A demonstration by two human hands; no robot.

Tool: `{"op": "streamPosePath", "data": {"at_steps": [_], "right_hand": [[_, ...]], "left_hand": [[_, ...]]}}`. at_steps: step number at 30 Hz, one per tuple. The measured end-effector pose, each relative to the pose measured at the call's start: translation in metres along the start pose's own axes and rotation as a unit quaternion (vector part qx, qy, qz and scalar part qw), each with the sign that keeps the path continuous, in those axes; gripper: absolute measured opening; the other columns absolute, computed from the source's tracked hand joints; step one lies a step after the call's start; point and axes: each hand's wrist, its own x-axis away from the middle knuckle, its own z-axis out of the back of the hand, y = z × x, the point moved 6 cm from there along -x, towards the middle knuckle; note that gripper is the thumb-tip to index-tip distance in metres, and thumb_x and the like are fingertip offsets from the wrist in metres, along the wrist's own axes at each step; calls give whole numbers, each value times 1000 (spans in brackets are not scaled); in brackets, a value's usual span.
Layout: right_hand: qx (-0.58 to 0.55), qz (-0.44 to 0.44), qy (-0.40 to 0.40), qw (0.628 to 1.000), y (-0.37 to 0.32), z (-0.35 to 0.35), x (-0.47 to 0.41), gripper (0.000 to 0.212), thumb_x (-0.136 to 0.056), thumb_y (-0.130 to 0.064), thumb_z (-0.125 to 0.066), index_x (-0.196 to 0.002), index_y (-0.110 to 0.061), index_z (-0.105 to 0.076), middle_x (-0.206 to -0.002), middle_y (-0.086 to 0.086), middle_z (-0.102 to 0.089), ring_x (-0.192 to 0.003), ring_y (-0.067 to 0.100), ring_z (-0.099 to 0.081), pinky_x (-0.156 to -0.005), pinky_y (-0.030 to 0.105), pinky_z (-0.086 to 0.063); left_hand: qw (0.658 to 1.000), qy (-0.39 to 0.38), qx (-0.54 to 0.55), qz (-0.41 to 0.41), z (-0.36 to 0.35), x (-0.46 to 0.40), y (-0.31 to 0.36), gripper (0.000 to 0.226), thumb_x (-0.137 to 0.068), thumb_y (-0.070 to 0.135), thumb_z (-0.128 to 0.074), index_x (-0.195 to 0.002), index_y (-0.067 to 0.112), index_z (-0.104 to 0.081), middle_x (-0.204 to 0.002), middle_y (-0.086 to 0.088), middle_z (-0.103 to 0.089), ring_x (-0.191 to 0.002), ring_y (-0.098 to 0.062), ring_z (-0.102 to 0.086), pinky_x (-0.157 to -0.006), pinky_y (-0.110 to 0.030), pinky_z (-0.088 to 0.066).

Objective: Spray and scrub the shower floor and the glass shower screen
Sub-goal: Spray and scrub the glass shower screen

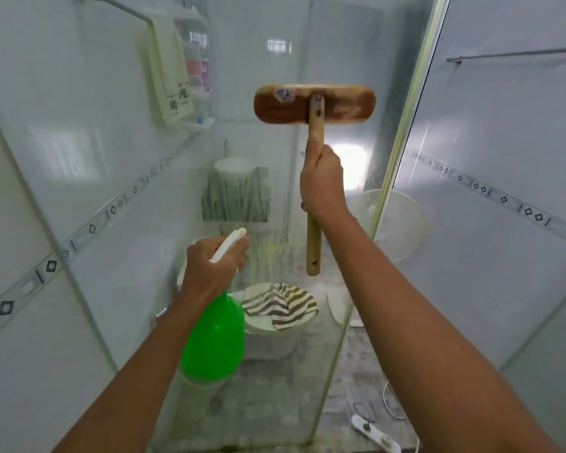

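The left hand [206, 273] clenches the neck of a green spray bottle [214, 338], nozzle aimed at the glass shower screen [258, 60], probably to wet it. Higher up, the right hand [322, 181] wraps its fingers [314, 148] round a wooden scrub brush [314, 106], whose head seems to lie against the glass for scrubbing. Beyond the pane sits a toilet draped with a striped cloth [280, 305], then a basin [234, 168]. A power strip [374, 433] lies on the floor outside, close to any runoff.
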Motion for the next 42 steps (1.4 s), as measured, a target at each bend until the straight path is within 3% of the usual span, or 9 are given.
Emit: {"op": "streamPosePath", "data": {"at_steps": [6,10,15,19,22,27,34,38,42], "right_hand": [[10,20,12,1000,-19,-9,-22,42,-104,-50,-26,-76,-25,-44,-66,-4,-48,-55,9,-48,-55,35,-54],[-23,10,26,999,-8,-28,-6,39,-106,-46,-28,-77,-25,-43,-67,-4,-49,-56,9,-49,-51,32,-50],[-10,23,7,1000,4,-55,14,39,-106,-43,-29,-77,-21,-43,-65,-5,-46,-54,6,-45,-50,25,-41],[-22,27,3,999,7,-75,24,37,-106,-41,-29,-79,-21,-42,-63,-3,-46,-53,7,-44,-52,29,-42],[-17,36,-7,999,4,-88,28,39,-106,-42,-30,-84,-15,-46,-65,-2,-48,-56,10,-48,-56,34,-44],[-21,35,-6,999,4,-102,31,39,-106,-43,-30,-84,-15,-46,-66,-2,-47,-59,13,-48,-58,40,-45],[-18,42,-20,999,-1,-119,36,40,-105,-46,-29,-86,-16,-46,-62,-2,-47,-54,12,-47,-54,40,-45],[-31,46,-18,998,1,-123,38,39,-106,-45,-30,-85,-16,-46,-61,-2,-45,-50,9,-43,-50,37,-42],[-16,52,-28,998,-1,-131,42,39,-105,-45,-29,-85,-16,-45,-61,-2,-44,-51,11,-44,-50,35,-40]], "left_hand": [[998,45,7,50,13,21,-52,54,-91,42,-77,-59,1,-67,-54,-23,-62,-45,-19,-55,-50,-49,-54],[997,65,-31,7,31,20,-57,50,-93,42,-76,-64,2,-68,-57,-15,-65,-52,-17,-56,-51,-28,-43],[995,92,-36,17,45,17,-73,67,-85,62,-69,-57,2,-63,-50,-17,-60,-44,-24,-58,-47,-43,-50],[991,125,-37,-23,65,22,-72,43,-93,38,-79,-59,17,-61,-52,4,-59,-48,-5,-57,-48,-21,-42],[990,123,-58,-31,67,23,-80,51,-94,38,-77,-53,16,-56,-46,6,-53,-42,-7,-50,-43,-29,-38],[987,144,-51,-54,83,31,-82,42,-93,31,-79,-60,19,-56,-52,13,-51,-48,-3,-54,-45,-10,-32],[984,153,-33,-91,89,26,-73,58,-93,48,-70,-57,3,-62,-48,-11,-56,-41,-19,-49,-43,-35,-39],[981,150,-26,-119,99,29,-65,37,-91,40,-75,-76,7,-70,-62,1,-64,-55,-7,-62,-50,-17,-43],[983,136,-34,-116,98,22,-64,52,-92,47,-70,-66,2,-70,-54,-11,-63,-48,-27,-59,-46,-41,-45]]}}
